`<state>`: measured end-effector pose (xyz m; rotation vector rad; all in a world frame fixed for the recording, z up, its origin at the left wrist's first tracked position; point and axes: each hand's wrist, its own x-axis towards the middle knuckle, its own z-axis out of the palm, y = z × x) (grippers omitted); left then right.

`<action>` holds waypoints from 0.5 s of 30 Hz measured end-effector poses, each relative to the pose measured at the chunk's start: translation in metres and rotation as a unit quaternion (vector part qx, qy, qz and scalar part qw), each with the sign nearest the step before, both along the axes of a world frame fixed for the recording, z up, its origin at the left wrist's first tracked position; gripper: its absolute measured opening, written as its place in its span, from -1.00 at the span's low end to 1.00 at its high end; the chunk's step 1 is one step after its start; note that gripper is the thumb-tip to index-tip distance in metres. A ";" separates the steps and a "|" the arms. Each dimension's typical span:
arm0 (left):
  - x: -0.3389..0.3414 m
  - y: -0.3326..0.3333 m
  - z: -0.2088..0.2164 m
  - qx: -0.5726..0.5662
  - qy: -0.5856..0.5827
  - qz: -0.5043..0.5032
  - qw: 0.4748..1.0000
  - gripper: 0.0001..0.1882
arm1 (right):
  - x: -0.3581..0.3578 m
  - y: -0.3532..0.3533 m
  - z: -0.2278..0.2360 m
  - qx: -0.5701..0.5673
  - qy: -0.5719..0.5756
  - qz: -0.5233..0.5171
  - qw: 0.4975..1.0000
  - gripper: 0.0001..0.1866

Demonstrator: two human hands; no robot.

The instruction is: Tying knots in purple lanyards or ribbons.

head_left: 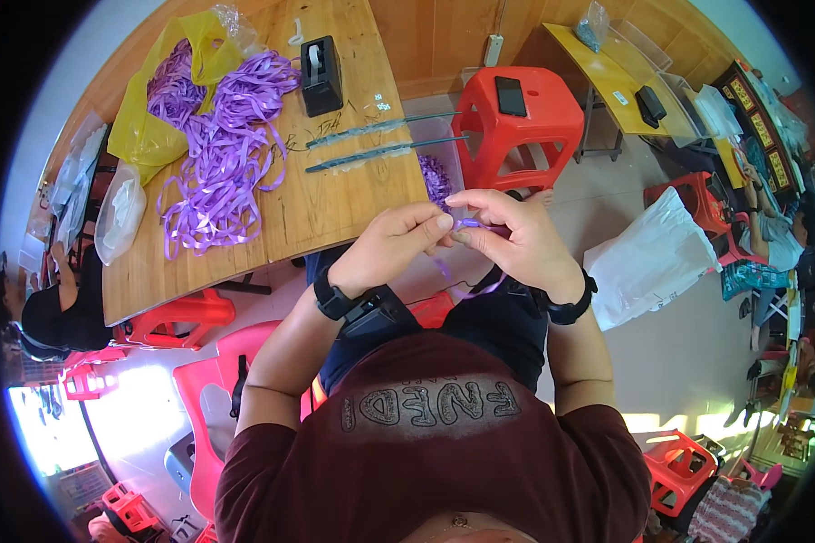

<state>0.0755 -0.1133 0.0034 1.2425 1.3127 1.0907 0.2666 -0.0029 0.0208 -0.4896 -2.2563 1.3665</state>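
Observation:
Over my lap, my left hand (391, 239) and my right hand (522, 239) meet with fingertips pinched together. Between them is a shiny purple ribbon (468, 223), small and partly hidden by the fingers. A loose end of it trails below the hands toward my thighs. Just beyond my fingers, a translucent bin (454, 149) beside the table holds a heap of small purple ribbon pieces (434, 177). To the left, a large tangle of long purple ribbons (222, 172) lies on the wooden table (335, 204), spilling from a yellow plastic bag (134, 118).
A black tape dispenser (321, 77) stands on the table. Two thin dark rods (358, 160) are taped down and stick out past its edge. A red stool (521, 118) carries a phone (511, 96). At right sits a white sack (647, 258); other people are at both sides.

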 end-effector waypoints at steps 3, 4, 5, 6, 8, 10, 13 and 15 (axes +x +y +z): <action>0.001 -0.006 0.005 -0.003 -0.057 -0.003 0.998 -0.67 | 0.002 -0.007 0.017 -0.012 -0.024 0.002 1.000 -0.76; 0.001 -0.007 0.005 -0.013 -0.069 -0.010 0.997 -0.68 | 0.002 -0.009 0.020 -0.009 -0.043 0.000 0.999 -0.79; 0.001 -0.008 0.005 -0.012 -0.069 -0.010 0.997 -0.68 | 0.002 -0.008 0.016 -0.008 -0.043 0.000 0.999 -0.79; 0.002 -0.009 0.005 -0.028 -0.077 -0.015 0.997 -0.69 | 0.001 -0.008 0.009 0.030 0.001 -0.004 1.000 -0.77; 0.004 -0.010 0.007 -0.044 -0.085 -0.020 0.995 -0.69 | 0.002 -0.009 0.004 0.070 0.044 -0.008 0.997 -0.75; 0.007 -0.013 0.011 -0.007 -0.151 -0.026 0.988 -0.70 | 0.002 -0.013 0.006 0.015 0.060 -0.014 0.998 -0.78; 0.005 -0.017 0.014 0.004 -0.225 -0.012 0.974 -0.77 | 0.004 -0.010 0.004 0.020 0.015 0.001 1.000 -0.78; 0.006 -0.016 0.019 -0.006 -0.209 -0.016 0.978 -0.77 | 0.003 -0.016 0.008 -0.038 0.032 0.018 0.999 -0.78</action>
